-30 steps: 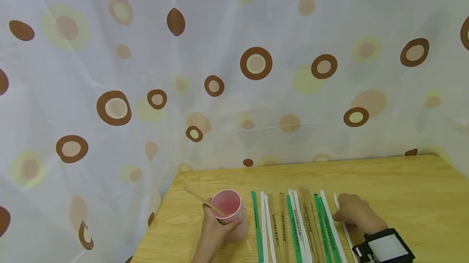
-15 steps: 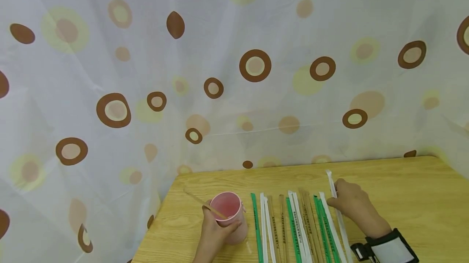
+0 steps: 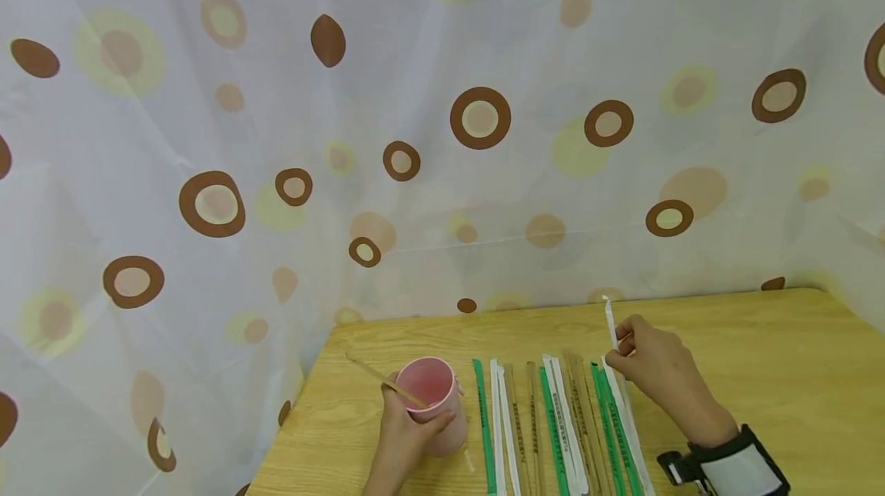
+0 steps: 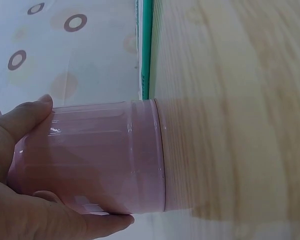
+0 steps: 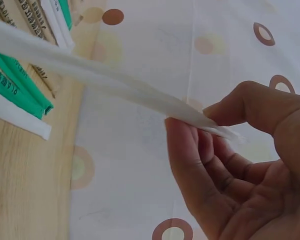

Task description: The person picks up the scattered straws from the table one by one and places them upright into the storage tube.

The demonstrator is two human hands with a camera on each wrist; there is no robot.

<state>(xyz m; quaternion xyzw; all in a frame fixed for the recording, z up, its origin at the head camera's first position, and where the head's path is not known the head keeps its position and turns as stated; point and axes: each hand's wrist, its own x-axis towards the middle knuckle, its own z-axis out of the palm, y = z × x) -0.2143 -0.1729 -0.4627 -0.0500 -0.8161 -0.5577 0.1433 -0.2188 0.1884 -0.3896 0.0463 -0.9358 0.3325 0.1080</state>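
My left hand (image 3: pixel 408 434) grips a pink cup (image 3: pixel 449 423) that stands on the table, thumb and fingers around its side. Out of the cup's mouth leans one thin brown straw (image 3: pixel 376 375), tilted to the left. In the left wrist view, the cup (image 4: pixel 100 155) has its base on the wood. My right hand (image 3: pixel 664 369) pinches a white paper-wrapped straw (image 3: pixel 611 323) between thumb and fingers, raised over the right end of the row. The right wrist view shows this straw (image 5: pixel 115 82) slanting up from the table, its tip by the fingertips.
A row of wrapped straws lies side by side right of the cup: green straws (image 3: pixel 484 427), white straws (image 3: pixel 512 442) and brown straws (image 3: pixel 535 434). The wooden table (image 3: pixel 781 373) ends at a dotted curtain (image 3: pixel 429 196) behind.
My right hand has lifted the white straw from the right end of the row and carried it up and slightly left. The left hand and cup have stayed put.
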